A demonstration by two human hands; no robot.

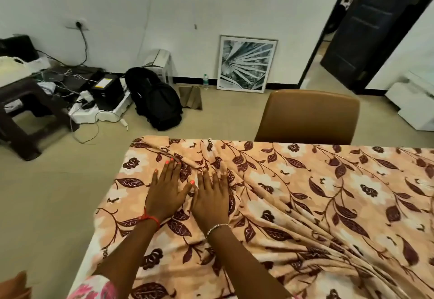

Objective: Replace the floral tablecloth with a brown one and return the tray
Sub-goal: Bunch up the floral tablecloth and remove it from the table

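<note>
Two hands | left hand (168,192) and right hand (211,196) are pressing flat side by side, fingers (170,169) straight and slightly apart | floral tablecloth (305,193) is lying rumpled under them, folds fanning rightward | brown chair (307,115) is sitting just behind its far edge

floral tablecloth (305,193) cut off right and below, chair (307,115) seat hidden behind it

Left hand (165,195) — red wrist thread (150,217), orange nails (167,162); right hand (211,201) — silver bracelet (217,227); pink floral sleeve (98,288).
</note>
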